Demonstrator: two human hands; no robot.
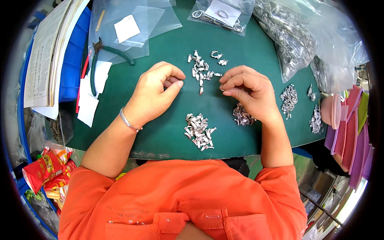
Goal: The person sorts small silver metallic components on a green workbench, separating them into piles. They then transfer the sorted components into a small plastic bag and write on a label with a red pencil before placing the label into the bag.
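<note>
Over the green tabletop, my left hand (153, 93) is closed, thumb pressed against curled fingers; whatever is in it, if anything, cannot be made out. My right hand (253, 89) pinches a small silvery metal piece (222, 90) between thumb and fingertips; its shape is mostly hidden. Between and beyond the hands lies a loose spread of small curved silvery metal parts (201, 72). Closer to me is a denser pile of similar metal parts (199, 131). A darker, pinkish-grey pile of small parts (242, 116) sits under my right hand, partly covered by it.
Green-handled pliers (94, 70) rest on clear bags and paper scraps (88, 106) at left, beside a blue bin (75, 56). At the far side lie a bag of rings (222, 16) and large bags of metal parts (286, 36). More small piles (289, 99) are at right.
</note>
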